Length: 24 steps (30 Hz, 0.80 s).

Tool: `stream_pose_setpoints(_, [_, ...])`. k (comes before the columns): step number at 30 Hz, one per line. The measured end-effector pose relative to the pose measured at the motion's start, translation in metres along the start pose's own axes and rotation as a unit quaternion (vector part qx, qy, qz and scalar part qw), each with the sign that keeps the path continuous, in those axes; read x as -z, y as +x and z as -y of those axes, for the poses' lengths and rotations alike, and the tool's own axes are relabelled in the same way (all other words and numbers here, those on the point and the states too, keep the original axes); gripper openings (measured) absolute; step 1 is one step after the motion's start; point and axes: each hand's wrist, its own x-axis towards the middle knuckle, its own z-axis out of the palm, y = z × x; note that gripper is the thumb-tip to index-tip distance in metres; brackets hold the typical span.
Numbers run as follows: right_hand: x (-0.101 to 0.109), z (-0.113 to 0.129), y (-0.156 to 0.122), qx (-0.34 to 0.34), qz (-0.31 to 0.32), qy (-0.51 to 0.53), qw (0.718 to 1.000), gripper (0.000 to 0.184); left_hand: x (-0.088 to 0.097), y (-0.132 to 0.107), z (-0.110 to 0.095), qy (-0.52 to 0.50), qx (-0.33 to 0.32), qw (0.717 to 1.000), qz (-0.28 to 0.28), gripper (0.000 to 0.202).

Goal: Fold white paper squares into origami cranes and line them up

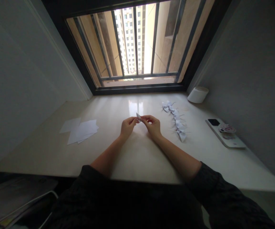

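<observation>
The left hand point(127, 126) and right hand point(153, 125) work close together, fingertips clamped on a small folded white paper point(138, 117) — a tight, steady pinch — near a row of origami cranes point(177, 122).

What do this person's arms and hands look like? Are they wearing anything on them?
The left hand and right hand are bare, with no gloves on. The forearms are bare too. The left sleeve and right sleeve are black, look soft and a bit knitted, and end near the elbows.
</observation>
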Motion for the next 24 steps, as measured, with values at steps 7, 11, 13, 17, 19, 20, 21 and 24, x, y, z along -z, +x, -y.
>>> stream_pose_setpoints(7, [0.0019,-0.0028,-0.0009,0.042,0.010,-0.028,0.999,0.029,-0.0003,-0.0008,-0.0018,-0.011,0.014,1.000,-0.022,0.031])
stream_pose_setpoints(11, [0.0033,-0.0040,-0.0017,0.088,0.028,-0.072,0.993,0.032,-0.0012,-0.0013,-0.0013,-0.015,0.017,0.999,-0.047,0.032])
stream_pose_setpoints(13, [0.0038,-0.0045,-0.0025,0.110,0.036,-0.094,0.989,0.036,-0.0018,-0.0017,-0.0013,-0.016,0.012,0.998,-0.058,0.033])
stream_pose_setpoints(17, [0.0049,-0.0060,-0.0033,0.127,0.036,-0.139,0.981,0.037,-0.0033,-0.0015,-0.0024,-0.039,0.029,0.998,-0.048,0.033])
stream_pose_setpoints(19, [0.0055,-0.0068,-0.0032,0.133,0.034,-0.156,0.978,0.035,-0.0037,-0.0010,-0.0035,-0.055,0.045,0.997,-0.040,0.034])
stream_pose_setpoints(20, [0.0058,-0.0072,-0.0031,0.137,0.036,-0.163,0.976,0.034,-0.0038,-0.0008,-0.0041,-0.061,0.053,0.996,-0.038,0.035])
stream_pose_setpoints(21, [0.0060,-0.0076,-0.0030,0.140,0.038,-0.169,0.975,0.033,-0.0038,-0.0006,-0.0046,-0.065,0.058,0.995,-0.039,0.037])
stream_pose_setpoints(24, [0.0063,-0.0085,-0.0025,0.148,0.046,-0.182,0.971,0.031,-0.0036,-0.0007,-0.0053,-0.069,0.062,0.995,-0.047,0.039])
